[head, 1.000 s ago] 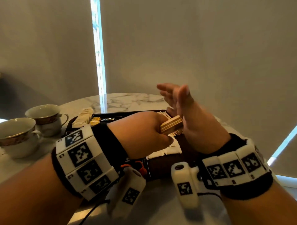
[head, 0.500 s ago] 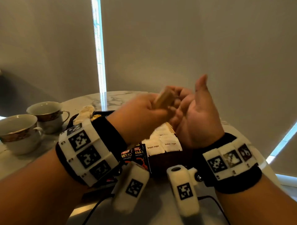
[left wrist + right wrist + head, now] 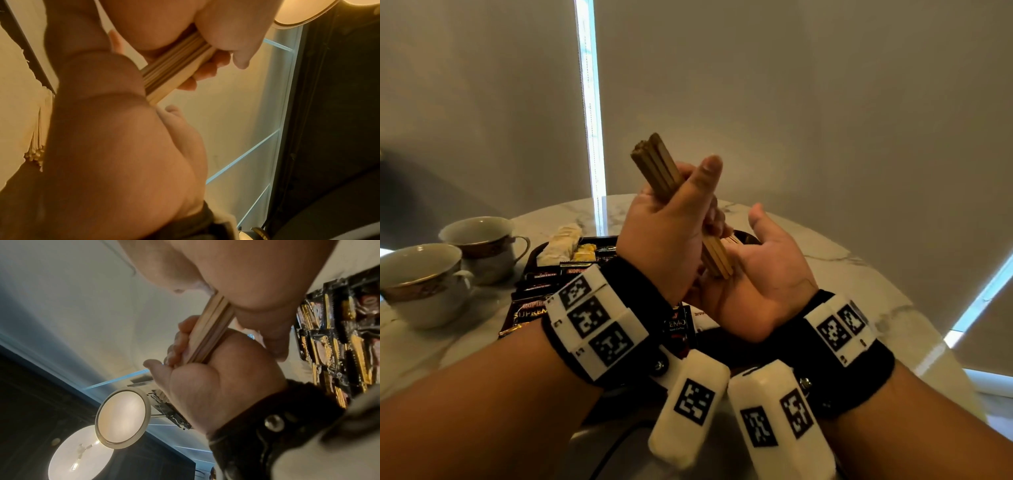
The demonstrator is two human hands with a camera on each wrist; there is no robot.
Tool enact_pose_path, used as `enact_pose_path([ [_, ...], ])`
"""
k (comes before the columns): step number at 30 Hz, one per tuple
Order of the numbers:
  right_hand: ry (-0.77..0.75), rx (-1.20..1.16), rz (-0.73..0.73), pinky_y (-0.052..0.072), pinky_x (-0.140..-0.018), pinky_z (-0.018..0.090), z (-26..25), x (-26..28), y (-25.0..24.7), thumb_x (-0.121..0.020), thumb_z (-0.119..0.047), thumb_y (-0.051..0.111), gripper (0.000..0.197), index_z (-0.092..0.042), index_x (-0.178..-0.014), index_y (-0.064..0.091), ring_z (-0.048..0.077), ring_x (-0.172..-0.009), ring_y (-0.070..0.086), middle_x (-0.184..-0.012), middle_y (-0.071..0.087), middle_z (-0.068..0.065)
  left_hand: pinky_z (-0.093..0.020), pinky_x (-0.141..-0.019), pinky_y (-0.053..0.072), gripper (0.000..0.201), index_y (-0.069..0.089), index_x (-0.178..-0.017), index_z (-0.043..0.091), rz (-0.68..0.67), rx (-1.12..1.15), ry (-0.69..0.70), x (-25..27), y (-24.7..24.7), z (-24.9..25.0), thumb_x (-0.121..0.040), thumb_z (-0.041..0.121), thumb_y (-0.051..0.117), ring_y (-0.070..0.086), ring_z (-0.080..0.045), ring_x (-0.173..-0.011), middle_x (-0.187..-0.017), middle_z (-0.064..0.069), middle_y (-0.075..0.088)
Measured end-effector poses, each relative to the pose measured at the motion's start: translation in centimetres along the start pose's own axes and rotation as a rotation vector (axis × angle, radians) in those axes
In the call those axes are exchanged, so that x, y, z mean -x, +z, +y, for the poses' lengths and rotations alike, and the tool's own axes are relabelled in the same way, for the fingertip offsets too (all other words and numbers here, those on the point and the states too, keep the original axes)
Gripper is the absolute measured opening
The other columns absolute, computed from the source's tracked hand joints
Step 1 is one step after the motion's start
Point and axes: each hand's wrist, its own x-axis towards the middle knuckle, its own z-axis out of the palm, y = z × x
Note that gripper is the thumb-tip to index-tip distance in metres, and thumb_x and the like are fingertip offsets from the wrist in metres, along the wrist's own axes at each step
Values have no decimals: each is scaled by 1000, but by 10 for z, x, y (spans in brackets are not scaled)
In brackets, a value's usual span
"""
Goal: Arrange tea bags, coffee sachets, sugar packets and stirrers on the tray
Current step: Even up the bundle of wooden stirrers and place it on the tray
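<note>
My left hand [image 3: 674,219] grips a bundle of wooden stirrers [image 3: 655,161] and holds it steeply tilted above the tray, with its top end pointing up and away. The bundle's lower end butts against the upturned palm of my right hand [image 3: 763,270], whose thumb stands free. The left wrist view shows the stirrers [image 3: 176,65] wrapped by fingers; the right wrist view shows the stirrers [image 3: 207,334] between both hands. The dark tray [image 3: 532,255] below carries coffee sachets [image 3: 530,311], pale wrapped bags [image 3: 561,241] at its far left and white sugar packets [image 3: 700,313], mostly hidden by my wrists.
Two gold-rimmed white cups [image 3: 421,281] [image 3: 482,243] stand left of the tray on the round marble table [image 3: 859,274]. Grey blinds hang close behind the table. Coffee sachets [image 3: 339,345] show in the right wrist view.
My left hand has lifted the stirrer bundle from flat over the tray to steeply tilted. My right hand has turned palm up under the bundle's lower end.
</note>
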Motion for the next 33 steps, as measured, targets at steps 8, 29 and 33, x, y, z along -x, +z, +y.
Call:
enact_pose_path([
  [8, -18, 33, 52, 28, -117, 58, 2, 1, -4, -92, -74, 35, 89, 5, -126, 62, 42, -137, 45, -143, 52, 25, -37, -65, 48, 27, 52, -72, 16, -106, -124, 39, 4, 7, -1, -92, 29, 65, 50, -17, -56, -54, 6, 48],
  [29, -23, 709, -85, 26, -38, 17, -8, 19, -1, -84, -9, 62, 17, -21, -73, 63, 10, -35, 37, -54, 44, 0, -41, -74, 57, 59, 73, -101, 12, -231, -388, -250, -2, -13, 16, -69, 61, 80, 71, -15, -88, -79, 7, 71],
  [33, 69, 692, -88, 17, -40, 21, -10, 20, -2, -85, -6, 63, 15, -16, -80, 53, 9, -35, 35, -56, 38, 1, -34, -80, 52, 68, 65, -109, 28, -127, -267, -54, -17, -27, 25, -53, 59, 90, 66, -15, -102, -112, 1, 68],
])
